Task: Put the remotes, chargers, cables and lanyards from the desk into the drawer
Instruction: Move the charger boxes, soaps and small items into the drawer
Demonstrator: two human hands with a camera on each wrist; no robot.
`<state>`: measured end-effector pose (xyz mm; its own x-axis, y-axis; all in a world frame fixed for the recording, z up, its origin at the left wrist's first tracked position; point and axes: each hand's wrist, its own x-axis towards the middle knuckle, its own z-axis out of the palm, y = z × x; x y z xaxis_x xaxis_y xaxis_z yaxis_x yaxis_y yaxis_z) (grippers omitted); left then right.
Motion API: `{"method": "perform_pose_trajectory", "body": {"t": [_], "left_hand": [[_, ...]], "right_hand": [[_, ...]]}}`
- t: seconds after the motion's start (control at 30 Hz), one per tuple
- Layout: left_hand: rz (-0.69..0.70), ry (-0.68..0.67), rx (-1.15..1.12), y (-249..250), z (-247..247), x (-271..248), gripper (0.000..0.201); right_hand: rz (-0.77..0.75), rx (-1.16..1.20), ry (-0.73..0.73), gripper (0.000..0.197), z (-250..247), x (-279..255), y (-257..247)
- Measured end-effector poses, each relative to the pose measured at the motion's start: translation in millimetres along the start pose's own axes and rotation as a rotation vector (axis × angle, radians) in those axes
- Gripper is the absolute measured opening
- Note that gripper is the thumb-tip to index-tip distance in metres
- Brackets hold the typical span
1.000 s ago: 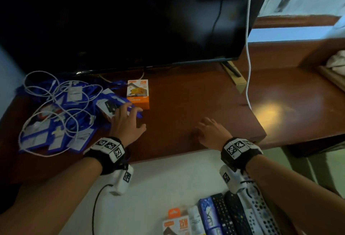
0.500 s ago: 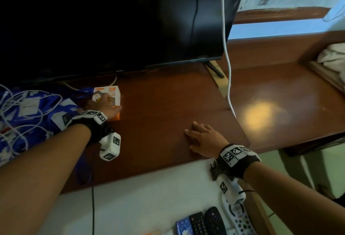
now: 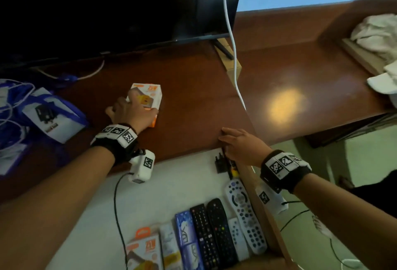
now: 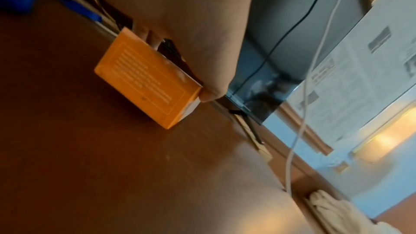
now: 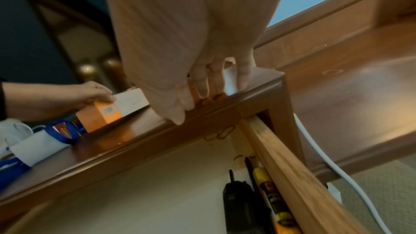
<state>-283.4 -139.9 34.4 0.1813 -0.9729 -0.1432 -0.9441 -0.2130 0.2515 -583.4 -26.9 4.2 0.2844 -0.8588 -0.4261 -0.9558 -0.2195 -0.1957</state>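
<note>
Fingers of the left hand (image 3: 131,113) curl around a small charger box (image 3: 148,98) on the tabletop (image 3: 193,98). It is white on top, orange on its sides. The right hand (image 3: 240,145) lies flat, fingers straight, on the tabletop edge.

Dim room, desk (image 3: 193,98) glare, blurred wrist views

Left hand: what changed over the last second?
The left hand left the blue lanyard pile, reached right to the orange charger box and now grips it, pulled nearer the front edge; the left wrist view shows it tilted off the desk. The right hand stayed flat on the desk's front edge. The remotes remain in the drawer.
</note>
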Motion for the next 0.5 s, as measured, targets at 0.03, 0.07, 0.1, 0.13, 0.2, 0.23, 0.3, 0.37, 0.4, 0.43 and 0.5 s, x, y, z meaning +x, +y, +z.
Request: {"method": "perform_pose_trajectory", "body": {"t": [0.03,0.07,0.1,0.13,0.2,0.23,0.3,0.37,0.4,0.43,0.5], "left_hand": [[0.002,0.003,-0.05,4,6,-13,0.073],[0.004,0.007,-0.094,6,12,-26,0.074],[0.007,0.006,-0.132,7,17,-39,0.076],[0.009,0.003,-0.165,6,22,-52,0.077],[0.013,-0.001,-0.223,2,29,-78,0.077],[0.014,0.0,-0.247,-1,32,-91,0.076],[0.021,0.003,-0.28,-8,33,-112,0.072],[0.027,0.006,-0.306,-18,34,-129,0.07],[0.033,0.014,-0.327,-23,34,-137,0.069],[0.044,0.026,-0.35,-29,34,-143,0.069],[0.062,0.042,-0.391,-42,36,-156,0.07]], "right_hand": [[0.019,-0.008,-0.012,0.063,9,-7,5],[0.053,-0.001,-0.024,0.068,19,-15,8],[0.096,0.033,-0.033,0.067,28,-25,9],[0.141,0.085,-0.056,0.06,32,-38,5],[0.202,0.167,-0.115,0.038,40,-63,-6],[0.209,0.211,-0.14,0.031,47,-74,-11],[0.224,0.283,-0.174,0.033,58,-98,-23],[0.255,0.311,-0.23,0.041,68,-122,-35],[0.265,0.305,-0.261,0.043,72,-131,-41],[0.265,0.298,-0.282,0.044,76,-138,-47],[0.24,0.326,-0.269,0.043,77,-146,-62]]}}
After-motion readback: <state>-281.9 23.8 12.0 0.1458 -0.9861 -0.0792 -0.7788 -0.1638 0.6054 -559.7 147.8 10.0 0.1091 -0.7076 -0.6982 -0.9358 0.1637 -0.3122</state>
